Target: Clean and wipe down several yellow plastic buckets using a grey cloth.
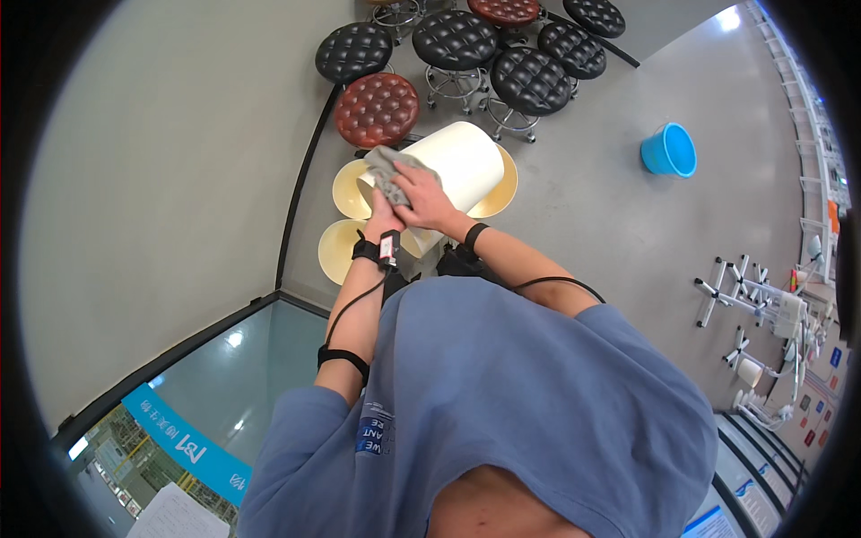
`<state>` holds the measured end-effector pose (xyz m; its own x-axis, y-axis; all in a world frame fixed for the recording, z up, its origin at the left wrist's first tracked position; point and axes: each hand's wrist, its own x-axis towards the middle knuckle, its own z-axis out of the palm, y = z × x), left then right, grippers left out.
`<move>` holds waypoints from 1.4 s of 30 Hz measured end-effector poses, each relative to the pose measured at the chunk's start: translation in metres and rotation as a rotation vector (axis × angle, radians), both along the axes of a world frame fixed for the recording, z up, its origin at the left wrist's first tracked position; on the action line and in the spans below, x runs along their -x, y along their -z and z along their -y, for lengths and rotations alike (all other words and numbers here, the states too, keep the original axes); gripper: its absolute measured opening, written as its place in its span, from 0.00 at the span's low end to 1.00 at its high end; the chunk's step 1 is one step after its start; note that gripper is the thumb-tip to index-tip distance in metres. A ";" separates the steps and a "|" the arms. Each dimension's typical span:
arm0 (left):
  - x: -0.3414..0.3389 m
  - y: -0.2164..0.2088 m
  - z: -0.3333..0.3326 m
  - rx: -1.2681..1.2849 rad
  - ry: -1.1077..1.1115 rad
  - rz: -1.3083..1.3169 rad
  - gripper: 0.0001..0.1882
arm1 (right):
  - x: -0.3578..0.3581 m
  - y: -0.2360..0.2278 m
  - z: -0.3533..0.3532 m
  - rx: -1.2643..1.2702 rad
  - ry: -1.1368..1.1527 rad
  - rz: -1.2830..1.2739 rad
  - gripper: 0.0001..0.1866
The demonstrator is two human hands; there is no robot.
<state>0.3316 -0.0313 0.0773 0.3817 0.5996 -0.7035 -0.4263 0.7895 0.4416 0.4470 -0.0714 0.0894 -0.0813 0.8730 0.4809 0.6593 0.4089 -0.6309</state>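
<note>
A cream cylindrical bin (464, 166) lies on its side, tilted across other cream bins below. My right hand (423, 197) grips a crumpled grey cloth (387, 170) and presses it against the left end of the bin, near the rim. Close beneath it, my left hand (384, 218) is at the same rim, touching the cloth's lower part. Its fingers are mostly hidden by the cloth and my right hand, so their grip cannot be made out. Dark straps circle both wrists, and a small device with a cable sits on my left wrist.
Cream bins (339, 249) stand on the floor below and left of my hands. Black stools (531, 81) and a red stool (377, 109) crowd the far side. A blue bucket (669, 151) stands to the right. White wheeled stands (740, 291) are farther right; a grey wall (179, 161) rises at left.
</note>
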 end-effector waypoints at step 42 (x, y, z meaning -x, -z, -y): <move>0.029 0.008 0.008 0.002 0.104 0.083 0.21 | -0.076 0.037 0.000 0.172 0.328 0.057 0.23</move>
<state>0.3026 -0.0394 0.0690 0.4986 0.5524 -0.6680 -0.3775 0.8321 0.4063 0.5230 -0.0710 0.0528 0.1941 0.9247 0.3275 0.7736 0.0610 -0.6307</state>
